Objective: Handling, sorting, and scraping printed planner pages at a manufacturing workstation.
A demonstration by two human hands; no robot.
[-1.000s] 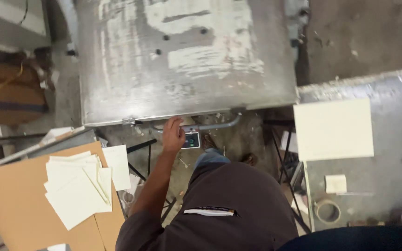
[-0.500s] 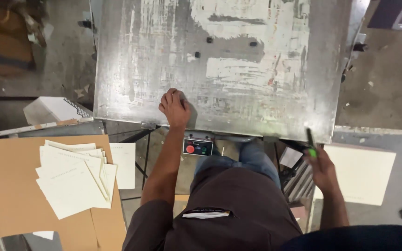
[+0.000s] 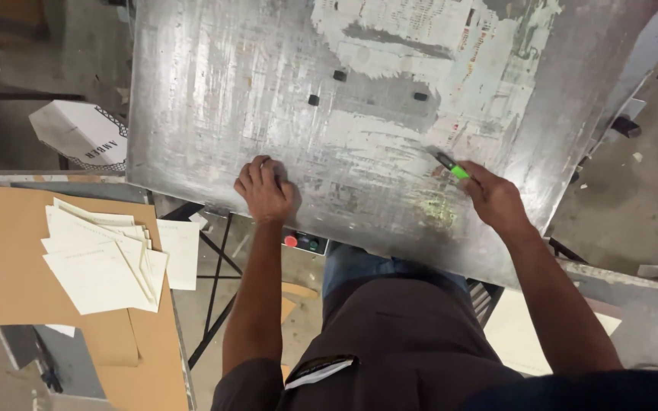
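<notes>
Paper stack on cardboard, far left, untouched. My left hand flat, fingers curled narrow, bracing metal plate near its front edge. My right hand closed around green-handled blade tool, tip on plate. I'd keep blade shallow, stroke away from bracing hand.
</notes>
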